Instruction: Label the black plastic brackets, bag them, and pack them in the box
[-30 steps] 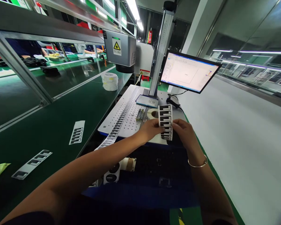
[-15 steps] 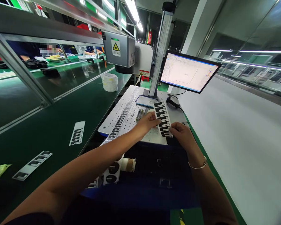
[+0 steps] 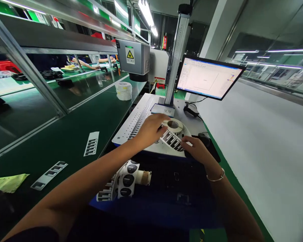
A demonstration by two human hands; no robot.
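Observation:
A short strip of black-and-white labels (image 3: 172, 139) lies low over the perforated metal work plate (image 3: 131, 121), tilted down to the right. My left hand (image 3: 150, 129) pinches its upper end, fingers closed. My right hand (image 3: 193, 149) grips its lower end near the plate's front edge. A flat white roll of labels (image 3: 175, 125) lies on the plate just behind the strip. A long label strip (image 3: 140, 117) runs along the plate's left side.
A laser marker head (image 3: 133, 59) hangs over the plate on a column (image 3: 175, 57); a monitor (image 3: 209, 78) stands at right. Loose label strips (image 3: 92, 143) lie on the green bench; a label roll (image 3: 127, 178) sits near my lap. Other workers' arms show far left.
The label strip went from upright in front of me to lying low and tilted over the plate. Both hands dropped with it, and the view shifted slightly left.

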